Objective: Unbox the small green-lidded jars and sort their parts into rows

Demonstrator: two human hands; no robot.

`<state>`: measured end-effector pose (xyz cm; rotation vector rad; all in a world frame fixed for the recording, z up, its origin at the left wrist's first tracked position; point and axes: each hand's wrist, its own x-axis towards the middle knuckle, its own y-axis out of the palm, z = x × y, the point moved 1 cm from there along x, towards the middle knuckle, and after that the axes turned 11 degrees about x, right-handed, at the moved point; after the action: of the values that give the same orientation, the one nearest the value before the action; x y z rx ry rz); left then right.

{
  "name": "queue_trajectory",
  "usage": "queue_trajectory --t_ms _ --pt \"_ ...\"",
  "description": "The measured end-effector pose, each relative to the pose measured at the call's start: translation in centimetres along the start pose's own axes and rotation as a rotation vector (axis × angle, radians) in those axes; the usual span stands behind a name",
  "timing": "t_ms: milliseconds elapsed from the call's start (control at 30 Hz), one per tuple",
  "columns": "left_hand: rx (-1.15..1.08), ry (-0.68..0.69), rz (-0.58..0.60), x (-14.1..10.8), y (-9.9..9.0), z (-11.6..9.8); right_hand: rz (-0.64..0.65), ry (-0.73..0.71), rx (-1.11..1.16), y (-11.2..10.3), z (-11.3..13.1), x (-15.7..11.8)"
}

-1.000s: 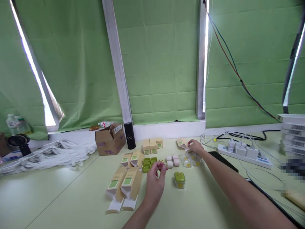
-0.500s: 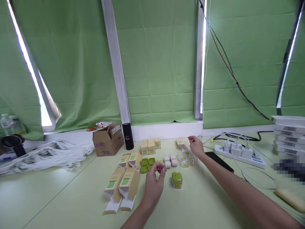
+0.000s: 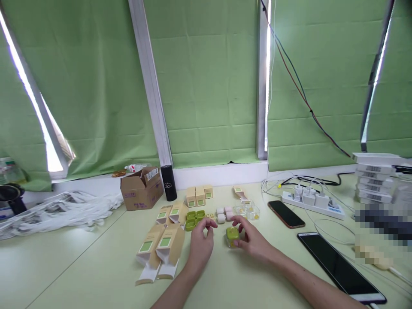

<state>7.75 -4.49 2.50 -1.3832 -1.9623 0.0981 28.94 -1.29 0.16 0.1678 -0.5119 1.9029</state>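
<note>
A small clear container with a green lid (image 3: 232,233) stands upright on the table. My right hand (image 3: 252,239) has its thumb and fingers closed on that container's right side. To its left, my left hand (image 3: 201,242) hovers with curved fingers and a gap between thumb and forefinger, holding nothing. Just behind it are several green lids (image 3: 191,224) and some tiny yellowish pieces (image 3: 210,216), partly hidden. Whitish and pink rounded blocks (image 3: 220,218) sit behind the green-lidded container. Several clear containers (image 3: 254,213) with yellow marks are grouped beyond my right hand.
Opened beige cartons (image 3: 170,242) lie at left; closed small boxes (image 3: 200,196) stand behind. A flattened carton (image 3: 240,193), cardboard box (image 3: 141,193) and black cylinder (image 3: 168,183) are farther back. Two phones (image 3: 286,213), a power strip (image 3: 312,206) and cables occupy the right.
My right hand has come back from the flattened carton and clear containers to the green-lidded container and closed on it. My left hand has barely moved. The view has shifted slightly right.
</note>
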Motion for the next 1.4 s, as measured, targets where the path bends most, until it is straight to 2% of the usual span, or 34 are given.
queue_trajectory --t_ms 133,267,367,533,633,733,867,1167,1400 --pt "0.038 -0.008 0.002 0.1 -0.3 0.0 -0.027 0.05 0.029 0.7 -1.4 0.0" --pt "0.034 -0.035 0.024 0.2 -0.7 -0.5 -0.047 0.077 0.138 0.8 -1.3 0.4" --pt "0.007 -0.046 0.027 0.2 -0.7 -0.6 -0.031 0.102 0.405 0.5 -0.7 0.6" --pt "-0.003 -0.044 0.036 0.0 -0.6 -0.6 0.103 0.161 1.049 -0.1 0.7 0.3" --pt "0.001 -0.041 0.041 0.0 -0.6 -0.7 0.142 0.171 1.24 -0.4 1.4 0.1" --pt "0.007 -0.034 0.046 0.0 -0.6 -0.9 0.144 0.146 1.308 -0.5 1.8 0.1" --pt "0.011 -0.033 0.065 -0.1 -0.5 -1.0 0.117 0.148 1.264 -0.3 2.3 0.0" --pt "-0.104 0.016 0.101 -0.5 -0.5 -1.8 -0.078 0.092 0.811 0.7 2.2 0.1" --pt "-0.229 -0.043 0.124 -0.2 0.1 -1.0 -0.175 0.012 0.48 1.7 1.7 0.0"
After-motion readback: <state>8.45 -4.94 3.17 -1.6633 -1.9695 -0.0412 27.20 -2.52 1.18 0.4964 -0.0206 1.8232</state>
